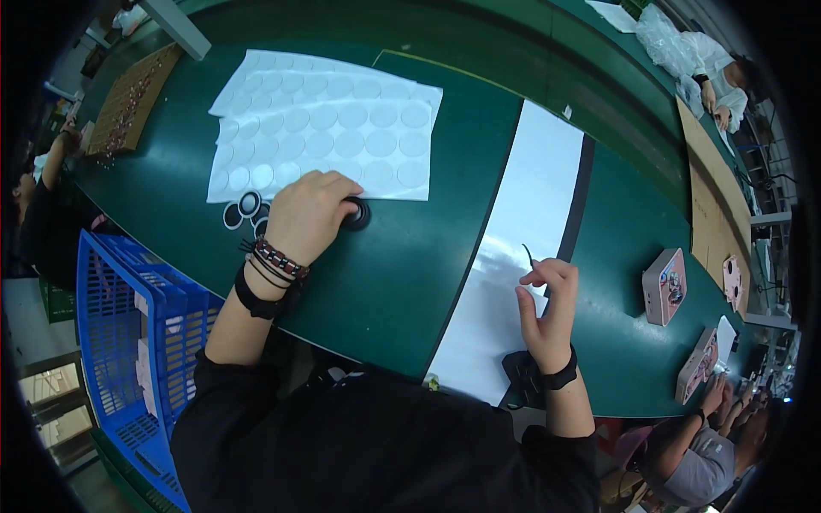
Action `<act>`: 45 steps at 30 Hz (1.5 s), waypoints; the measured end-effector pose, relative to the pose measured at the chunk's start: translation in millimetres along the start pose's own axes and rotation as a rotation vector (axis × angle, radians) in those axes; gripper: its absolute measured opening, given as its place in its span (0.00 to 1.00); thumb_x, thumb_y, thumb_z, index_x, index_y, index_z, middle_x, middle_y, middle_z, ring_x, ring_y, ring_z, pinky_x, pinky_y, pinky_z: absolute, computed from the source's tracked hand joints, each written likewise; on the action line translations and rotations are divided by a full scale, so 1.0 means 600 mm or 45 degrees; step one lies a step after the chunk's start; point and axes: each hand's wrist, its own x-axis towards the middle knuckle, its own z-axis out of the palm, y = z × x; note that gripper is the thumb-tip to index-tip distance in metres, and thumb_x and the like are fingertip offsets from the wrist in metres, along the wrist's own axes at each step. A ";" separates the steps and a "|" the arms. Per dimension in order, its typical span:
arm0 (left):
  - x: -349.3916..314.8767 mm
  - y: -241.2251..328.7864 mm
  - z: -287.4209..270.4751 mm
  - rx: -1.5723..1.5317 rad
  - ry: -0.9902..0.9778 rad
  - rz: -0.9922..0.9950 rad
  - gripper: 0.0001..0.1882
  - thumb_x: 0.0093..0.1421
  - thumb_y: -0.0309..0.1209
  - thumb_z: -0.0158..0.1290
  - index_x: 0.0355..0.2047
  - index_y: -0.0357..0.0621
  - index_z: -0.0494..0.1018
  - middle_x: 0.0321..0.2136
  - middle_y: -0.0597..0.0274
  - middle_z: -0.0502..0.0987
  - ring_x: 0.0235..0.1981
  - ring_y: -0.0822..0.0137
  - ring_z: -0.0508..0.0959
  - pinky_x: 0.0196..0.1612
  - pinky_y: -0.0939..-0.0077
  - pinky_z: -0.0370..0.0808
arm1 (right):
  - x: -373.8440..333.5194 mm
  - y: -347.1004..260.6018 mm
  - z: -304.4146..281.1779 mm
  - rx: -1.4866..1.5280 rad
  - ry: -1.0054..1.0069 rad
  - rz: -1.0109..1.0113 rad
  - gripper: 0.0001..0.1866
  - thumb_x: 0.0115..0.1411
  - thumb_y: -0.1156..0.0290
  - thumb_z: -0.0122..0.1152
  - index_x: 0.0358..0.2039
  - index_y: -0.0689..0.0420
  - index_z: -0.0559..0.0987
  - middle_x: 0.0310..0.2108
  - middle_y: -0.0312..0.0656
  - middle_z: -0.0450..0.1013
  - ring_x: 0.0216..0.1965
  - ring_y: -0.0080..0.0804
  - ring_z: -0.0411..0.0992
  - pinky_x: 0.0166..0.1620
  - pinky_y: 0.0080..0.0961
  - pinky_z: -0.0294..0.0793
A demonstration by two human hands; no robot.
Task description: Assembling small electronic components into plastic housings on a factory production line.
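My left hand (312, 214) is closed, thumb and fingers gripping a small stack of black round parts (357, 215) at the lower edge of the white sticker sheets (321, 141). Those sheets overlap and carry rows of round stickers. Beside that hand, several black rings with pale centres (244, 211) lie on the green table, partly hidden by the wrist. My right hand (552, 312) is raised over a white strip with dark edges (530, 188). From its bent fingers a thin dark tool with a curved tip (528, 255) sticks up; the rest of it is hidden.
At the left table edge stands a blue plastic crate (128, 333) holding pale pink pieces. Two pink box-shaped devices (664, 287) (698, 365) are at the right. A cardboard tray (132, 98) lies far left, a cardboard panel (714, 205) far right. Other people work around the table.
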 end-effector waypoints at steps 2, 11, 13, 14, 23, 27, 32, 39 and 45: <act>0.022 -0.004 -0.018 0.019 0.013 0.060 0.13 0.51 0.34 0.61 0.38 0.50 0.77 0.29 0.68 0.79 0.32 0.61 0.78 0.36 0.68 0.76 | 0.007 0.011 0.002 0.004 -0.035 0.031 0.24 0.56 0.84 0.56 0.54 0.59 0.65 0.40 0.43 0.65 0.35 0.29 0.69 0.40 0.24 0.70; 0.393 -0.123 -0.065 0.451 -0.434 -0.151 0.14 0.56 0.41 0.57 0.41 0.52 0.76 0.35 0.57 0.81 0.41 0.57 0.80 0.42 0.63 0.76 | 0.007 0.129 -0.006 0.831 0.277 0.637 0.27 0.61 0.83 0.50 0.60 0.58 0.58 0.39 0.40 0.66 0.36 0.23 0.69 0.41 0.21 0.72; 0.489 -0.245 -0.027 0.766 -0.300 -0.264 0.17 0.58 0.40 0.55 0.48 0.58 0.73 0.42 0.57 0.79 0.44 0.54 0.79 0.45 0.61 0.75 | 0.011 0.121 0.003 0.844 0.216 0.604 0.27 0.61 0.83 0.52 0.60 0.58 0.58 0.38 0.40 0.66 0.35 0.24 0.69 0.40 0.20 0.71; 0.532 -0.295 -0.006 0.766 -0.202 -0.342 0.21 0.58 0.39 0.54 0.53 0.60 0.68 0.45 0.57 0.78 0.45 0.53 0.78 0.48 0.59 0.75 | 0.009 0.123 0.005 0.842 0.198 0.600 0.28 0.61 0.82 0.52 0.60 0.58 0.58 0.38 0.39 0.67 0.35 0.24 0.69 0.40 0.20 0.71; 0.620 -0.464 0.121 0.674 0.149 -0.417 0.39 0.49 0.33 0.62 0.61 0.62 0.59 0.62 0.64 0.62 0.58 0.59 0.68 0.54 0.58 0.68 | 0.024 0.121 -0.007 0.629 -0.019 0.492 0.30 0.58 0.81 0.56 0.60 0.57 0.60 0.36 0.39 0.69 0.34 0.22 0.69 0.37 0.18 0.69; 0.598 -0.316 0.098 0.862 -0.118 -0.337 0.31 0.48 0.30 0.60 0.55 0.51 0.66 0.53 0.59 0.71 0.53 0.58 0.73 0.50 0.57 0.69 | 0.018 0.105 -0.006 0.597 -0.046 0.503 0.29 0.59 0.81 0.56 0.60 0.57 0.60 0.36 0.39 0.69 0.33 0.21 0.69 0.37 0.19 0.69; 0.434 -0.028 0.014 0.483 0.138 0.394 0.16 0.47 0.31 0.59 0.38 0.43 0.71 0.33 0.54 0.77 0.37 0.50 0.77 0.41 0.57 0.69 | 0.005 0.133 0.012 0.871 0.191 0.395 0.28 0.61 0.82 0.53 0.60 0.57 0.58 0.35 0.39 0.68 0.32 0.21 0.68 0.36 0.19 0.70; 0.101 0.240 -0.019 -0.203 -0.029 0.931 0.09 0.48 0.29 0.57 0.26 0.42 0.68 0.22 0.59 0.71 0.24 0.62 0.76 0.29 0.67 0.69 | -0.009 0.062 -0.029 0.397 0.548 0.106 0.30 0.58 0.85 0.53 0.60 0.57 0.58 0.36 0.42 0.68 0.33 0.28 0.69 0.39 0.26 0.70; -0.043 0.323 0.030 -0.324 -0.091 0.645 0.13 0.47 0.32 0.61 0.27 0.44 0.68 0.24 0.62 0.70 0.25 0.65 0.74 0.30 0.72 0.69 | -0.059 -0.009 -0.048 0.187 0.151 -0.255 0.37 0.52 0.86 0.59 0.62 0.56 0.56 0.41 0.49 0.73 0.37 0.37 0.71 0.43 0.34 0.68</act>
